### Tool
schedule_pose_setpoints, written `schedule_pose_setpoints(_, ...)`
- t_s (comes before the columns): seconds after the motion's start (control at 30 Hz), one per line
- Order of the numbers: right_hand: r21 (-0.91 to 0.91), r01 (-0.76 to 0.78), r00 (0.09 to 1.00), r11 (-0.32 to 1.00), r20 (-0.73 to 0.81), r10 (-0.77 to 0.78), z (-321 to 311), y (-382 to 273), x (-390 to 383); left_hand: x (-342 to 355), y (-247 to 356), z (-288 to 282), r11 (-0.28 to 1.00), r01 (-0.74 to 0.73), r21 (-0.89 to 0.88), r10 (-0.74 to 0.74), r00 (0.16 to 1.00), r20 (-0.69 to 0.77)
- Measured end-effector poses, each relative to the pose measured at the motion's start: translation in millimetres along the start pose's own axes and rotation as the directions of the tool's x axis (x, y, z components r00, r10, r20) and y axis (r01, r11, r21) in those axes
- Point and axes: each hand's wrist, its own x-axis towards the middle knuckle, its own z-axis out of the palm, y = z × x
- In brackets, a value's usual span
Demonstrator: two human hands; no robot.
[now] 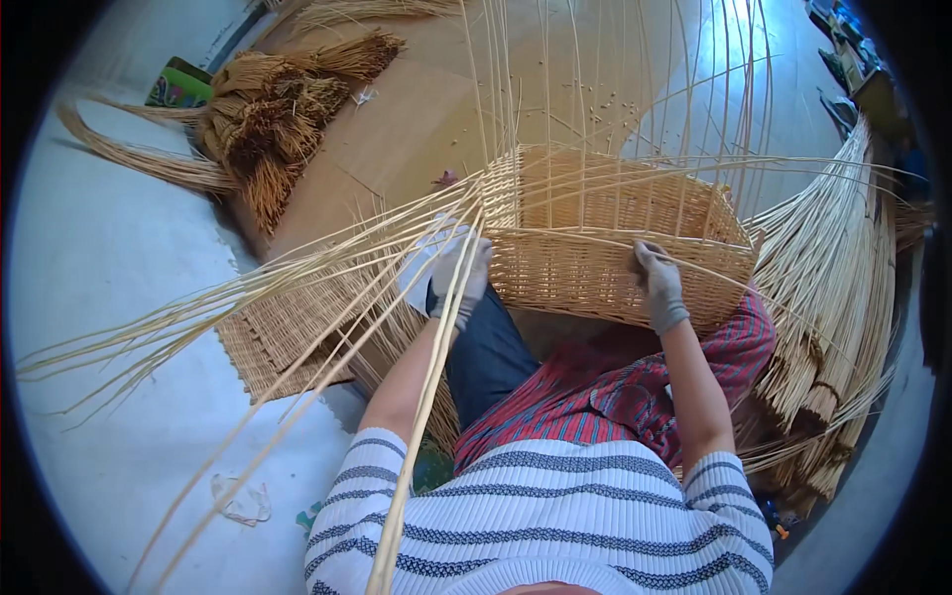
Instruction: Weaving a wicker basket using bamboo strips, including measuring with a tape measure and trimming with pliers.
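A half-woven wicker basket (605, 243) is held on the lap and worked with both gloved hands.

The rectangular basket rests tilted on the knees, its uncovered upright stakes (635, 79) fanning toward the top edge of the view. The left hand (456, 273) is closed around a sheaf of long willow rods (297, 288) at the basket's left corner; the right hand (656, 283) is curled on the near rim, fingers pinching a single weaver against it. The side weave appears to be in hand, and the next pass is judged to call for threading a rod between stakes. Flat woven mats (283, 337) lie on the floor at the left, bundled rods (833, 297) at the right, darker bundles (273, 119) on cardboard beyond.
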Motion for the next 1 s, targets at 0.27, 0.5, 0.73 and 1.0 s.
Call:
schedule_pose_setpoints(0.27,-0.022,-0.183,0.982,0.983,-0.050,0.181,1,-15,-6,58,37,53,0.958,0.286,0.018,-0.280,0.922,0.267)
schedule_pose_setpoints(0.5,-0.226,0.231,0.968,0.947,-0.042,-0.246,19,-20,37,57,20,66,0.691,0.533,-0.488,-0.404,0.845,0.351)
schedule_pose_setpoints(0.73,-0.291,0.339,0.918,0.895,-0.103,-0.382,42,-33,0,59,38,65,0.833,0.505,-0.226,-0.468,0.861,0.200)
schedule_pose_setpoints(1.0,-0.356,-0.128,0.983,0.926,0.079,0.167,61,-41,-30,58,24,74,0.788,0.522,-0.327,-0.453,0.851,0.267)
